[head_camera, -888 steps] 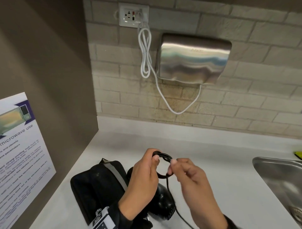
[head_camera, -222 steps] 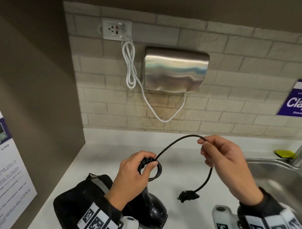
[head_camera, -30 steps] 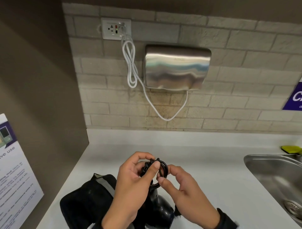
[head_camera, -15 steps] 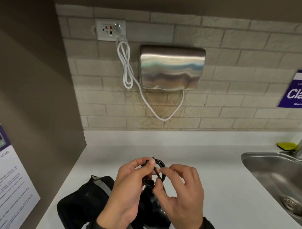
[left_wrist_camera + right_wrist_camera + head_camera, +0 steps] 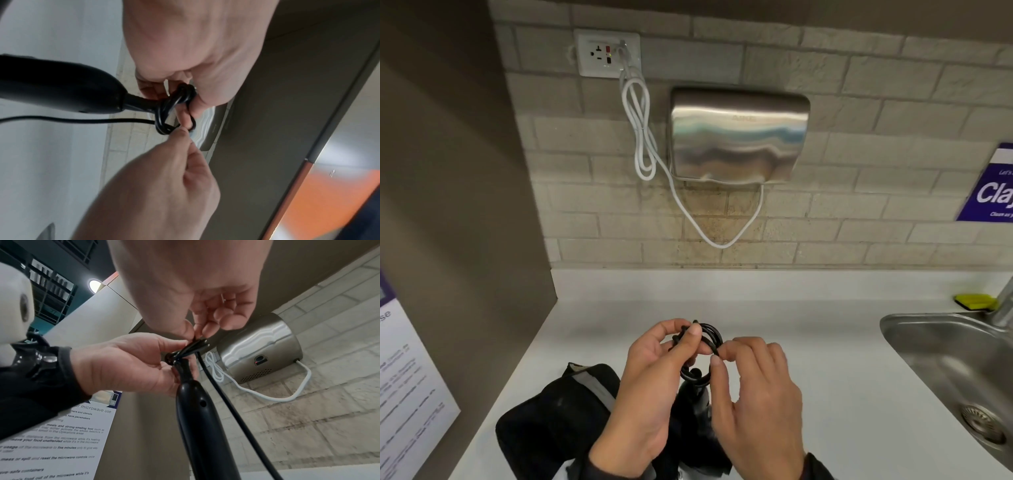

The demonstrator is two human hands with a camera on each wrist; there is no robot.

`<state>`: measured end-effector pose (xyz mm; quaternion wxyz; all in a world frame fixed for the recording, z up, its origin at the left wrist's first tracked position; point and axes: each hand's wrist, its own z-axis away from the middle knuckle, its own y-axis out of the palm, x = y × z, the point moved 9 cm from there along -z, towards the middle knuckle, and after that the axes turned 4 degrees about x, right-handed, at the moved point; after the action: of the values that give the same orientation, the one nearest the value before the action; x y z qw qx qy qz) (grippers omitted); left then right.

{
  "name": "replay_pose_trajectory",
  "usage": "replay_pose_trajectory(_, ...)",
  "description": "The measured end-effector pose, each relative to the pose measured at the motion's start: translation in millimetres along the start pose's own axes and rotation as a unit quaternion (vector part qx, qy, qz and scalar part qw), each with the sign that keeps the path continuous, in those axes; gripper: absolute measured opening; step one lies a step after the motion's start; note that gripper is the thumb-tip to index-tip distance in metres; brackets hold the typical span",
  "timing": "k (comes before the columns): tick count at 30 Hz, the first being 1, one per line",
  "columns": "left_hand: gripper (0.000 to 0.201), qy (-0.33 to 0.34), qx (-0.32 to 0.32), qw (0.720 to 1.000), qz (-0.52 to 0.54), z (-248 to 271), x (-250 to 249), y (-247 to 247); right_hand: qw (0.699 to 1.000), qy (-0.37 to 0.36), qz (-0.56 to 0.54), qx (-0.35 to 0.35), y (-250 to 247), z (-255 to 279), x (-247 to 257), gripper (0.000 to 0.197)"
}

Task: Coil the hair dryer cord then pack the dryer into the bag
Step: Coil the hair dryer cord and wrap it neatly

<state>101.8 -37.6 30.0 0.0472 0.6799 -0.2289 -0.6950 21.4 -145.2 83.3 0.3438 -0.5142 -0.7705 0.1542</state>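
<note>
The black cord is wound into a small coil (image 5: 702, 347) held above the white counter (image 5: 842, 359). My left hand (image 5: 685, 334) grips the coil, thumb over its top, fingers curled behind. My right hand (image 5: 720, 354) pinches the coil's right side between thumb and forefinger. The black hair dryer (image 5: 697, 401) hangs from the coil, mostly hidden by both hands. The black bag (image 5: 558, 418) lies on the counter at lower left. In the left wrist view the dryer handle (image 5: 61, 84) meets the coil (image 5: 174, 110), and one strand trails left. The right wrist view shows handle (image 5: 197, 418) and cord below the pinch.
A steel sink (image 5: 945, 359) is set into the counter at right, with a yellow-green sponge (image 5: 974, 301) behind it. On the tiled wall hang a metal hand dryer (image 5: 736, 133), its white cable (image 5: 640, 130) and a socket (image 5: 606, 53). A brown panel with a microwave poster (image 5: 407, 394) bounds the left.
My right hand has shifted from under the coil to its right side and now pinches it. The left hand keeps its grip. The coil stays in about the same place.
</note>
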Motion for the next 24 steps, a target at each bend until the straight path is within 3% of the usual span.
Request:
replay_pose_trajectory(4, 0.017, 0.031, 0.006, 0.999, -0.043, 1.9, -2.2, 5.4, 0.975, 0.130, -0.153, 0.092, 18.7, 3.3, -23.0, 0.020)
replay_pose_trajectory(8, 0.011, 0.108, 0.022, 0.984, -0.143, 1.4, -11.5, 7.5, 0.874, 0.289, -0.358, 0.155, 25.5, 2.1, -46.9, 0.028)
replay_pose_trajectory(12, 0.009, 0.158, 0.025, 0.959, -0.236, 0.0, -19.9, 5.9, 0.789, 0.364, -0.451, 0.202, 28.3, 5.6, -53.8, 0.030)
replay_pose_trajectory(16, 0.004, 0.171, 0.024, 0.950, -0.261, -0.7, -21.1, 7.4, 0.712, 0.405, -0.540, 0.193, 27.7, 7.1, -54.8, 0.032)
replay_pose_trajectory(21, 0.003, 0.180, 0.022, 0.946, -0.268, 0.4, -21.7, 11.6, 0.695, 0.395, -0.562, 0.212, 25.7, 7.4, -53.2, 0.036)
replay_pose_trajectory(24, 0.004, 0.188, 0.021, 0.943, -0.275, 0.5, -21.0, 14.8, 0.670, 0.380, -0.604, 0.205, 24.6, 8.0, -48.7, 0.038)
